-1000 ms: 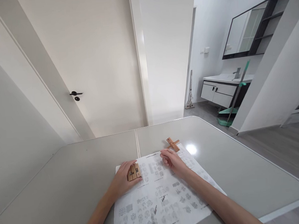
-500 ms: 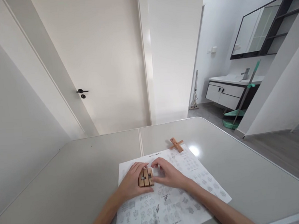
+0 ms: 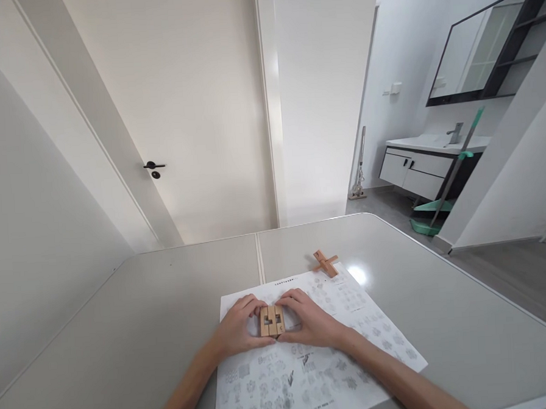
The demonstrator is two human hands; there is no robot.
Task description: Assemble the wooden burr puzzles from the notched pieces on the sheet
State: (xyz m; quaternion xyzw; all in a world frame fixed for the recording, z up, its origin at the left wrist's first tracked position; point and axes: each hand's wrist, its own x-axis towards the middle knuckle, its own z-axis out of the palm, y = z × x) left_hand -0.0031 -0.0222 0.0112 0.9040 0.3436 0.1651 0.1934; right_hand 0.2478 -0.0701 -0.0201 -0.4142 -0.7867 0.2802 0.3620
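Observation:
Three notched wooden puzzle pieces [image 3: 272, 321] lie side by side, pressed into a small block with gaps showing in its middle. My left hand [image 3: 240, 325] closes on the block from the left, thumb at the near edge and fingers at the far edge. From the right, my right hand [image 3: 309, 318] grips it the same way, its fingertips at the far and near corners. Under both hands is a white printed sheet [image 3: 355, 377] covered with small puzzle drawings. Beyond my right hand, a cross of wooden pieces [image 3: 325, 264] rests at the sheet's far edge.
The grey table [image 3: 124, 334] has a seam running across it toward a closed door [image 3: 204, 110]. To the right beyond the table are a sink cabinet [image 3: 413, 169], a green dustpan [image 3: 425, 226] and a mop [image 3: 360, 169].
My right hand has come in against the block, and the wooden pieces now sit squarer and closer together. The view has shifted slightly; the wooden cross stays put on the table.

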